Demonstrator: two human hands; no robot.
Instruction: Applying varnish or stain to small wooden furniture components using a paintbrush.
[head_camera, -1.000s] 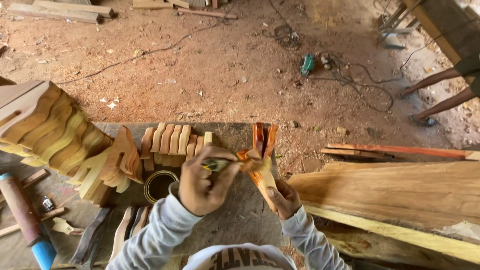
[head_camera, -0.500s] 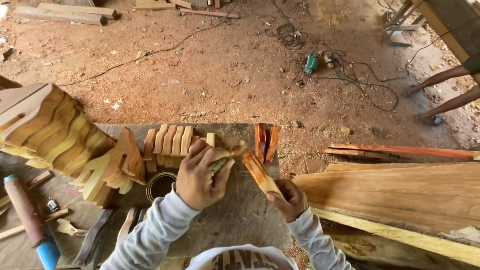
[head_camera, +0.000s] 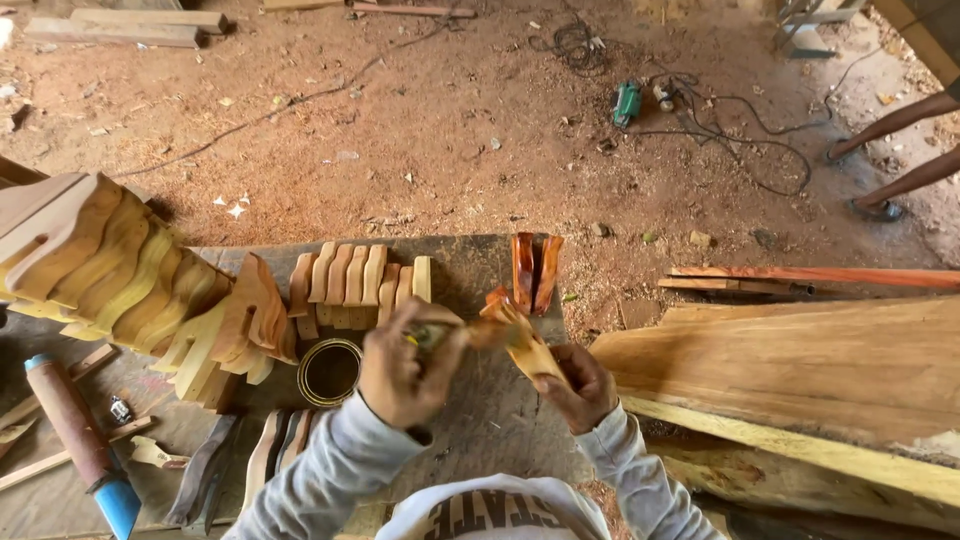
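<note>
Left hand (head_camera: 405, 375) is closed round a small brush (head_camera: 432, 335), its tip laid against the top of the carved wooden piece (head_camera: 525, 340). A second ago the brush was held higher and just clear of the wood; it has since been brought down into contact, so coating of the piece appears under way. Below the left hand, an open round tin (head_camera: 330, 372) is seen on the workbench (head_camera: 470, 265), near its front-left part. Behind the hands, a row of pale cut pieces (head_camera: 355, 280) is lined along the bench's far edge, two reddish pieces (head_camera: 535, 270) beside them. Right hand (head_camera: 580, 385) is clenched on the piece's lower end, tilted slightly lower than before.
</note>
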